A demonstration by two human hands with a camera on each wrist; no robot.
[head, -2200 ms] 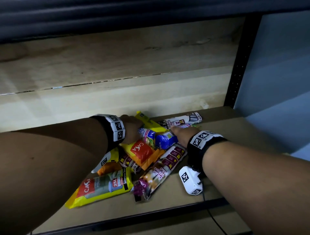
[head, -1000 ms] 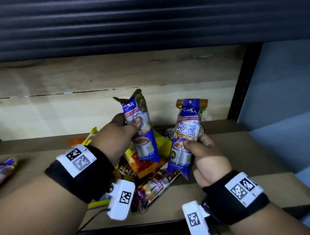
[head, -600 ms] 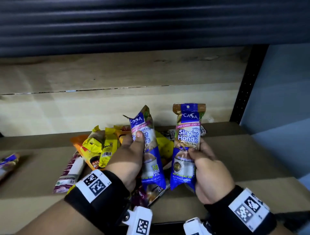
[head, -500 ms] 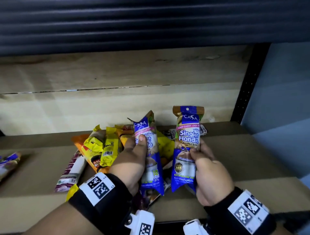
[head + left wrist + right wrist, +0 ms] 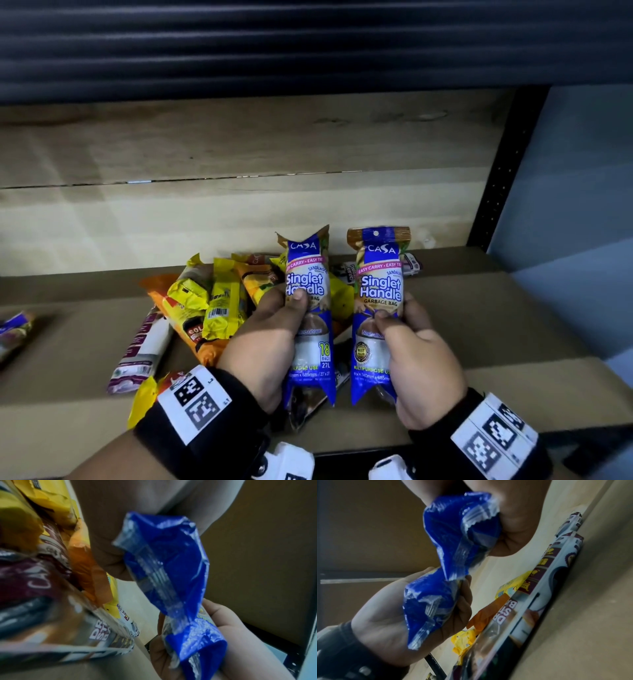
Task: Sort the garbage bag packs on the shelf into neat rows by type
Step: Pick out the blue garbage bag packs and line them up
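Note:
Two blue "Singlet Handle" garbage bag packs stand upright side by side above the shelf board [image 5: 496, 325]. My left hand [image 5: 287, 315] grips the left blue pack [image 5: 308, 274] round its middle, thumb on the front. My right hand [image 5: 399, 317] grips the right blue pack [image 5: 380, 284] the same way. In the left wrist view the left blue pack's [image 5: 163, 561] crimped lower end sticks out below my palm. The right wrist view shows the right blue pack [image 5: 462, 527] in my fist and the left hand [image 5: 385, 615] beyond it.
A loose pile of yellow and orange packs [image 5: 212, 301] lies behind my left hand. A maroon-and-white pack [image 5: 140, 349] lies left of it, and more draw-string packs [image 5: 411, 267] are at the back wall. Another pack [image 5: 13, 329] lies far left. A black upright post [image 5: 496, 178] bounds the shelf's right side.
Both hands reached into the pile, each lifted out a blue pack, and brought them towards me. The left pack has since been straightened until it stands parallel to the right one.

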